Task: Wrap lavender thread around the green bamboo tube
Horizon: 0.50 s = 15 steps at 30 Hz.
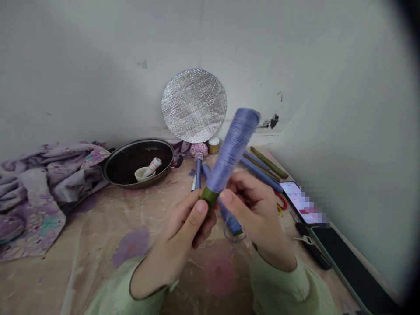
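A green tube wound with purple thread (232,151) is held up tilted, its top leaning right and away. My left hand (188,225) is closed round its bare green lower end. My right hand (254,212) is closed at the lower edge of the winding, thumb and fingers pinched on the purple thread; the exact grip is partly hidden. Below the hands lies a second purple-wound spool (233,225) on the table, with a loose loop of thread around its near end.
A round silver foil fan (194,105) stands against the wall. At left are a dark wok (138,183) holding a small white bowl (141,174), and crumpled floral cloth (46,183). Green sticks (267,162), a phone (297,199) and a black cutter (311,247) lie at right.
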Tool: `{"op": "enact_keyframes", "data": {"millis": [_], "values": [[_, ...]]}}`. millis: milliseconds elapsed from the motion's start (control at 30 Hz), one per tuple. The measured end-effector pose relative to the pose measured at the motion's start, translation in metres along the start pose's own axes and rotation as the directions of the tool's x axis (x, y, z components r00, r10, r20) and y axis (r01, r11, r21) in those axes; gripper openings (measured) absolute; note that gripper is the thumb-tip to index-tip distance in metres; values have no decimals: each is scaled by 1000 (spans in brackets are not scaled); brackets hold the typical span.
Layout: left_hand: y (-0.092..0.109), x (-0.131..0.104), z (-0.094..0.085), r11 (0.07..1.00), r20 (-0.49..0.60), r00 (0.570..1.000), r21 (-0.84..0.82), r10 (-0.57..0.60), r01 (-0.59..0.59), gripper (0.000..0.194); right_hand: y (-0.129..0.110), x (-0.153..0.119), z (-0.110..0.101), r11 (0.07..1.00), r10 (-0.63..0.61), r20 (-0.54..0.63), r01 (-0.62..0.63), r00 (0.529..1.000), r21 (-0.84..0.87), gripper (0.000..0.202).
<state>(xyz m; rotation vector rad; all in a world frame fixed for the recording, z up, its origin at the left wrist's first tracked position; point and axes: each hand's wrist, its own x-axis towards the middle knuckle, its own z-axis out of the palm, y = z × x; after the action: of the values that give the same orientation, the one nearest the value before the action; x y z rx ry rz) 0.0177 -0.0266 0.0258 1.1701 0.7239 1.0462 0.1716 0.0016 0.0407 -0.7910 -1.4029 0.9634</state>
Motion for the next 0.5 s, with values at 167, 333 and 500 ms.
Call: {"op": "enact_keyframes", "data": {"millis": [167,333,500], "values": [[8,2,-3,983,80,993,-157,-83,95,38,-4,-2,0,997,-21,-41,24,999,74,12],[8,2,-5,959,158,979,-231,-129,163,40,-6,-5,0,993,9,-51,-2,999,121,16],[5,-1,-3,879,231,962,-416,-144,231,37,-2,-8,1,981,32,12,-34,999,190,14]]}}
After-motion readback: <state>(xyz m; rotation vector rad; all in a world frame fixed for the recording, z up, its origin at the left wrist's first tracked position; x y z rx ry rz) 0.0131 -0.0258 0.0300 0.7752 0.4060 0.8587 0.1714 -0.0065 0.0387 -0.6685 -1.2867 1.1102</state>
